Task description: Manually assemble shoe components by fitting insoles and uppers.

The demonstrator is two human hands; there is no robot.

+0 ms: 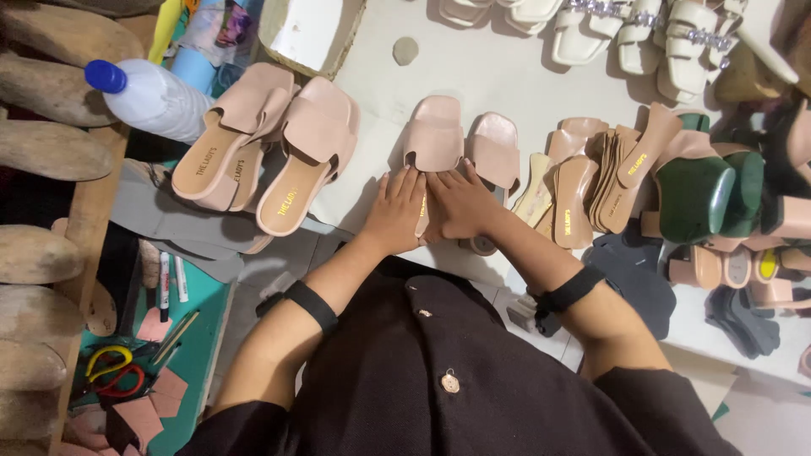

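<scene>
My left hand [395, 211] and my right hand [457, 203] lie side by side, palms down, pressing on a pale pink slide sandal [434, 135] that rests on the white table [498, 76]. Its wide strap shows beyond my fingertips; the heel part is hidden under both hands. A second pink sandal [495, 148] sits just right of it, touching my right hand's fingers. A finished pair of pink sandals [270, 143] lies to the left.
A stack of pink insoles [608, 169] and green shoe lasts [701, 194] lie to the right. White jewelled sandals [642, 34] line the far edge. A plastic bottle with a blue cap [148, 97], wooden lasts [42, 152] and scissors [114, 371] sit left.
</scene>
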